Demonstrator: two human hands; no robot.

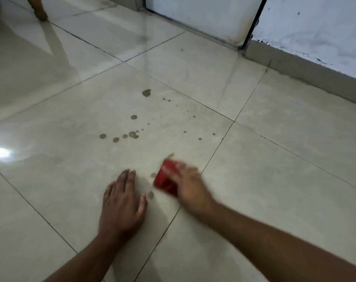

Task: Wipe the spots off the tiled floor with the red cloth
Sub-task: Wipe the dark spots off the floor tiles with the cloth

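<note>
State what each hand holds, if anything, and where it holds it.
The right hand grips the cloth at its right edge. The left hand holds nothing; it rests flat on the floor.

Brown spots (133, 135) and red cloth (165, 178) on tiled floor (274, 180).

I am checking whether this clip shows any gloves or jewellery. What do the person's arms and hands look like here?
Both forearms are bare, with no sleeve in view. The left hand wears no glove, ring or watch that can be seen. The right hand is blurred by motion; it appears ungloved, but small items on it cannot be ruled out.
</note>
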